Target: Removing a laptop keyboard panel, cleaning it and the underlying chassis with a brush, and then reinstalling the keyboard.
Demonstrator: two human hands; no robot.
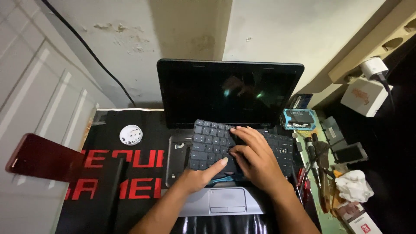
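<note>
Seen from above, a black laptop point(229, 93) sits open on a table point(130, 130) covered by a black mat with red lettering. Its dark screen is glossy and reflective. A flat black keyboard panel point(212, 145) with matte square keys is lifted loose and tilted above the laptop's silver palm rest and touchpad point(226, 200). The left hand point(200, 177) pinches the panel's lower edge, thumb on top. The right hand point(256, 158) lies spread flat on the panel's right half, pressing the keys rather than closing round it. A small round white dish point(130, 134) sits left of the laptop. Screwdrivers point(313, 158) and crumpled white tissue point(353, 184) clutter the right side.
</note>
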